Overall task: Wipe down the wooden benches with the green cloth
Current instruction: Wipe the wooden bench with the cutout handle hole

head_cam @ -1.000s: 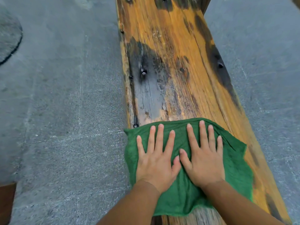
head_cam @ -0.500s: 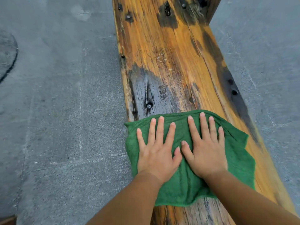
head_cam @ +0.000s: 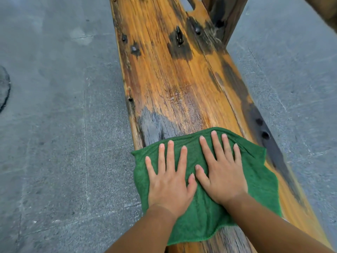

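A long wooden bench (head_cam: 175, 75) of orange-brown planks with dark weathered patches and bolt holes runs away from me. The green cloth (head_cam: 259, 179) lies spread flat across its near part, its left edge hanging a little over the bench side. My left hand (head_cam: 169, 179) presses flat on the cloth's left half, fingers straight and spread. Beside it, thumbs nearly touching, my right hand (head_cam: 220, 170) presses flat on the right half. The cloth's front edge sits over a grey worn patch (head_cam: 153, 123) of the wood.
Grey stone paving (head_cam: 54, 125) lies on both sides of the bench. A dark wooden post (head_cam: 224, 17) rises at the bench's far right end. A round dark cover (head_cam: 3, 88) shows in the paving at the far left edge.
Both hands have pushed the cloth forward along the bench, over the grey worn patch. More of the bench's far end and the post have come into view.
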Demonstrator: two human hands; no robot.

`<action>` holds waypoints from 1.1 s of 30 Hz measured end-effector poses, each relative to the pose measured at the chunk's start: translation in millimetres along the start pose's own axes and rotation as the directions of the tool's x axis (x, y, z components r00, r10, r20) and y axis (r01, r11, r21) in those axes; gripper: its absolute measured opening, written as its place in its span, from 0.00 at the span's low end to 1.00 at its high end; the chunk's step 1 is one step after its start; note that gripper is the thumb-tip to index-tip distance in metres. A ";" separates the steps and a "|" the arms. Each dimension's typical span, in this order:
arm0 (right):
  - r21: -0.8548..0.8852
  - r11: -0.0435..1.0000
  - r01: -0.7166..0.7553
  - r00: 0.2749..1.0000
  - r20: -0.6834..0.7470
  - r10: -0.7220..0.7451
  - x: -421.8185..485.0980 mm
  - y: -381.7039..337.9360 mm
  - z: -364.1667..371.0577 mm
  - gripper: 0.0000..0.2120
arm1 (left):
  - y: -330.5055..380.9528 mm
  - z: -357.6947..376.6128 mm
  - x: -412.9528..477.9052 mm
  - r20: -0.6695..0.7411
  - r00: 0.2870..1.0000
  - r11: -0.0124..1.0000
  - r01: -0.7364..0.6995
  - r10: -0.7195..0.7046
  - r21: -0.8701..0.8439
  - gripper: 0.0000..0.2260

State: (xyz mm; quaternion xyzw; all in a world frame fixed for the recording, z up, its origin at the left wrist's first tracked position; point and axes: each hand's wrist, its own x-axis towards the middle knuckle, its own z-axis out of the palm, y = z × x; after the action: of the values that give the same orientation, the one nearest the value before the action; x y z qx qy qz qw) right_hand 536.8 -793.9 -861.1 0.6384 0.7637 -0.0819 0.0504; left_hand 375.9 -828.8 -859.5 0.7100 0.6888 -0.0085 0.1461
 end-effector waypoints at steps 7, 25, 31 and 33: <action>0.017 1.000 -0.019 1.000 0.003 0.019 62.3 -9.2 -12.0 0.36 | -20.0 -13.4 61.2 -0.006 1.000 1.000 -0.005 0.005 0.017 0.32; 0.050 0.988 -0.144 0.989 -0.008 0.145 205.4 -25.5 -36.8 0.36 | -49.7 -57.4 214.5 -0.001 0.995 0.995 -0.097 0.097 0.035 0.29; 0.092 0.973 -0.214 0.976 -0.021 0.216 286.7 -49.3 -48.6 0.34 | -83.8 -83.8 297.2 0.012 0.994 0.993 -0.111 0.111 0.035 0.29; 0.100 0.971 -0.217 0.975 -0.021 0.220 316.3 -57.8 -52.8 0.34 | -93.9 -91.9 322.3 -0.001 0.996 0.995 -0.092 0.092 0.023 0.28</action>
State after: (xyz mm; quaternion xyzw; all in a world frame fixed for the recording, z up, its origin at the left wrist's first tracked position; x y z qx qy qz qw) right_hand 424.5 -488.0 -863.1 0.7215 0.6846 -0.1025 0.0156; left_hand 282.9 -493.5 -858.6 0.7427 0.6552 -0.0089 0.1377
